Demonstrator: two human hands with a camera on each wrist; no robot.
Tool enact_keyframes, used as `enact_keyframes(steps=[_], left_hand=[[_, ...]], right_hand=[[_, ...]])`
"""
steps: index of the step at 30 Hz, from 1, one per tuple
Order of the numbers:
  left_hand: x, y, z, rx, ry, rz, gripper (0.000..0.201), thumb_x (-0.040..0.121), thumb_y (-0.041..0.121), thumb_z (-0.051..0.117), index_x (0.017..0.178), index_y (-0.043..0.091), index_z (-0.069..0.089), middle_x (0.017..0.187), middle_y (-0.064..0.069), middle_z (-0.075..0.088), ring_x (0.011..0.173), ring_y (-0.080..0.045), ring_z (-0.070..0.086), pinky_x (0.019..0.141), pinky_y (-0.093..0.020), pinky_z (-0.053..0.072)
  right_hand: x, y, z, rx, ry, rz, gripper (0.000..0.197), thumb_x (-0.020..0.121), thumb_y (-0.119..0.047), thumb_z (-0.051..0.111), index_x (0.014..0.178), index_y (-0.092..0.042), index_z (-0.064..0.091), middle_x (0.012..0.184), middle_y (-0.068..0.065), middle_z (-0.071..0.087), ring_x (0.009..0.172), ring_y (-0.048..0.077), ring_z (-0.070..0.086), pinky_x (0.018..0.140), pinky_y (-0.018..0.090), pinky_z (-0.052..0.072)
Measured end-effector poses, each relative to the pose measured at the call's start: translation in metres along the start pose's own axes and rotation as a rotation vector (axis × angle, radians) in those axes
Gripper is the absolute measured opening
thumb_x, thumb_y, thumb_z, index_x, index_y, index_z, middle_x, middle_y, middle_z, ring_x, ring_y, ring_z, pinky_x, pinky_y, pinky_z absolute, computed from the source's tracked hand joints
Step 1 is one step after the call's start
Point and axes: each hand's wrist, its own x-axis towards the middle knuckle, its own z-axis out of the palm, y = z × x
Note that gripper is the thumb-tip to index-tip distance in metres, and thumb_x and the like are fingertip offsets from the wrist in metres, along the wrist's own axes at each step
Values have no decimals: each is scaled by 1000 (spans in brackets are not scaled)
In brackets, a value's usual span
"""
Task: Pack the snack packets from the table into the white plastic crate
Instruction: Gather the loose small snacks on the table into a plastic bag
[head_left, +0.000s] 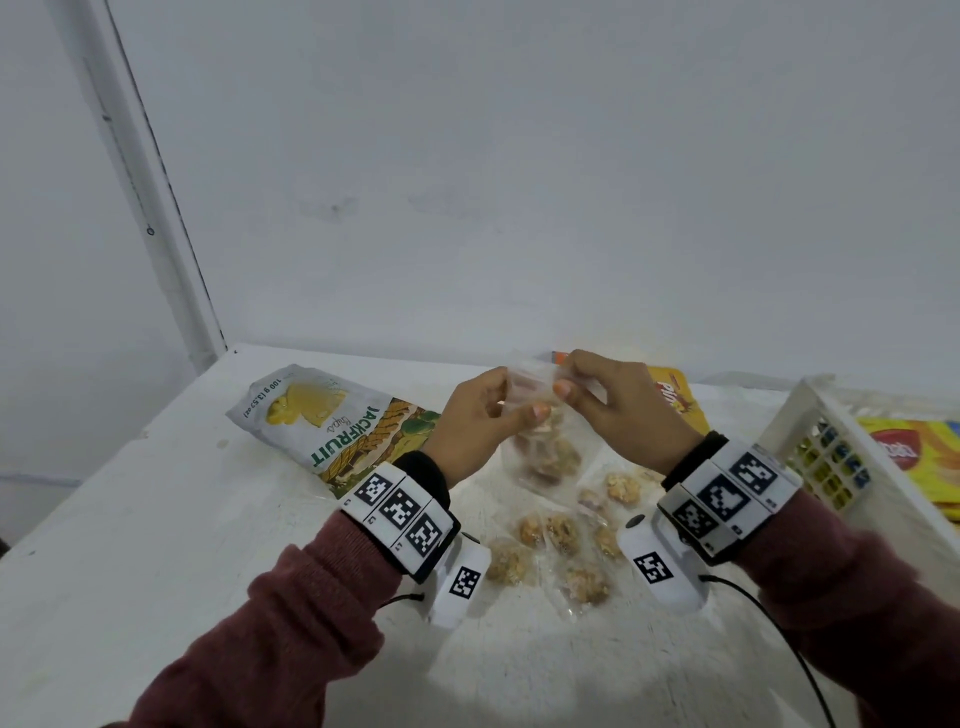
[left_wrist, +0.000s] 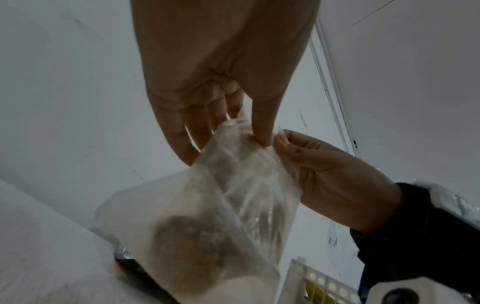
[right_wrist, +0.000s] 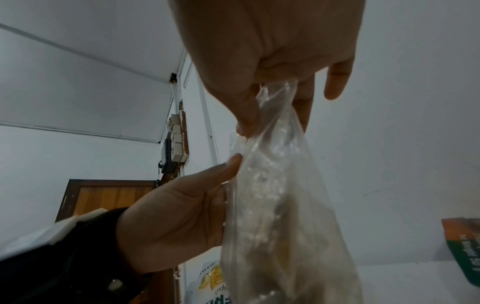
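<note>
A pale wall fills the upper part of the head view, and below it a white table (head_left: 156, 519) spreads across the lower frame. Just above frame centre-bottom, our left hand (head_left: 475, 421) and right hand (head_left: 613, 410) both pinch the top edge of a clear snack bag (head_left: 540, 447), thumb against fingertips. It hangs mouth up with its long axis about vertical, the brown contents sagging low, just above more clear packets (head_left: 561, 540) on the table. A jackfruit packet (head_left: 332, 426) lies at left of centre, slanting toward the upper left; the white crate (head_left: 789, 431) sits at the right edge, already holding a yellow packet (head_left: 914, 447).

In the left wrist view, our thumb and fingers close on the bag's upper corner at frame centre, the other hand pinching just beside it; the contents hang toward the lower left.

In the right wrist view, the bag runs from upper centre down to the bottom edge, our fingers pinching its neck.

We judge the step to be carrying this bag right to the crate: we should keep the mouth uppermost, let one hand take the weight, and lower it in flat.
</note>
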Motion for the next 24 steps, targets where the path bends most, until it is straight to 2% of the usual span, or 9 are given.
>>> enact_keyframes(steps=[2,4,8,12,14,16,17,20,24], left_hand=[[0,-2,1,15,-5,24,6,87,6,61,92,4,62,89,-4,67,79,-13,66,75,-27,54],[0,-2,2,19,15,33,11,89,10,58,92,1,63,90,3,68,82,-14,64,76,-29,52],[2,-1,4,57,89,52,12,85,12,63,76,18,68,68,14,67,71,-5,60,73,-20,49],[3,5,7,34,89,81,11,84,6,64,77,13,69,67,10,68,64,-4,61,66,-17,51],[3,7,9,18,76,106,11,83,4,64,79,12,70,68,9,70,64,-6,62,64,-17,51],[2,9,8,11,99,105,9,82,5,64,80,11,70,64,10,69,61,-4,62,61,-14,50],[2,10,8,14,115,97,8,83,6,64,80,11,69,61,10,68,59,-3,62,59,-13,49],[-1,12,6,52,122,90,9,85,11,63,78,16,67,58,9,67,55,-3,62,58,-15,48],[-4,15,6,96,139,131,11,85,12,64,75,17,66,66,10,65,55,-3,61,55,-15,46]], right_hand=[[0,2,-3,22,12,14,14,90,-23,55,88,-13,64,93,9,71,99,25,64,91,45,44],[0,4,-8,60,17,62,5,87,-25,61,85,-29,62,86,0,73,99,9,64,98,45,40],[-3,7,-16,-18,26,94,9,72,-56,51,72,-47,52,75,-25,65,86,-5,60,102,43,29],[-6,-1,-18,-194,1,72,37,71,-60,49,98,-37,59,95,-21,62,94,-1,55,80,21,8],[-6,-5,-18,-158,26,77,31,76,-55,59,97,-32,61,95,-17,65,92,-1,56,85,23,11],[-4,-5,-18,-44,35,105,9,81,-38,66,83,-35,58,83,-16,64,86,-2,58,101,37,23],[-3,-4,-17,1,25,120,15,82,-32,67,76,-39,54,78,-19,61,83,-4,57,103,44,28],[-2,-2,-14,86,-25,144,18,79,-36,66,68,-42,53,71,-25,60,83,-4,58,99,53,34],[-2,-3,-14,115,-73,155,21,82,-32,65,67,-41,54,71,-20,60,81,3,58,99,51,36]])
